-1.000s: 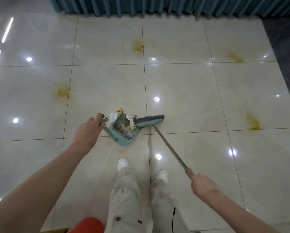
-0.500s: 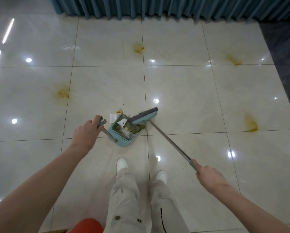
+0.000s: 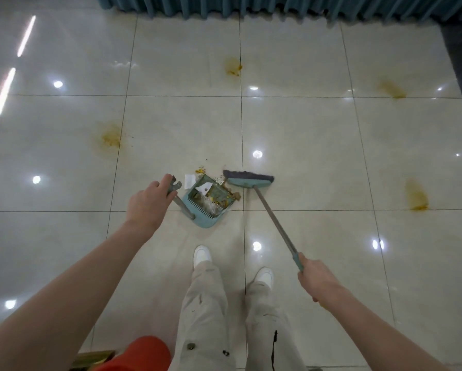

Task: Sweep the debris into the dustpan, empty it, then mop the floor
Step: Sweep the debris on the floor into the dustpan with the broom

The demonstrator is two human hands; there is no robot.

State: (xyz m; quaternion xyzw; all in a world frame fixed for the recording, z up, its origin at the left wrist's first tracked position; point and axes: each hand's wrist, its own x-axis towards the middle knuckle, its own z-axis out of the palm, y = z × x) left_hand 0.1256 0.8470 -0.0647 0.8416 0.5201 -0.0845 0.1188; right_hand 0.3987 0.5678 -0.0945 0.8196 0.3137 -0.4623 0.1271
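Holding dustpan (image 3: pixel 201 210) and broom (image 3: pixel 247 182) at the middle of the floor (image 3: pixel 304 145).
Gripping the dustpan's handle with the left hand (image 3: pixel 149 203), fingers wrapped fully round it; clutching the broom's shaft end in the right hand (image 3: pixel 316 281), fist closed. With debris (image 3: pixel 220 200) inside the pan and the broom head just beside its open mouth.

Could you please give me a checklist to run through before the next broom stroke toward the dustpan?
1. Left hand grips the grey handle of the teal plastic dustpan: ok.
2. Right hand grips the teal long-handled broom: ok.
3. Dustpan lip flush with the cream tiled floor: cannot tell.
4. Broom bristles down on the floor beside the pan mouth: cannot tell.
5. All debris inside the pan: not ok. A white paper scrap and yellow crumbs lie just beyond the pan, and brown bits sit at its mouth.
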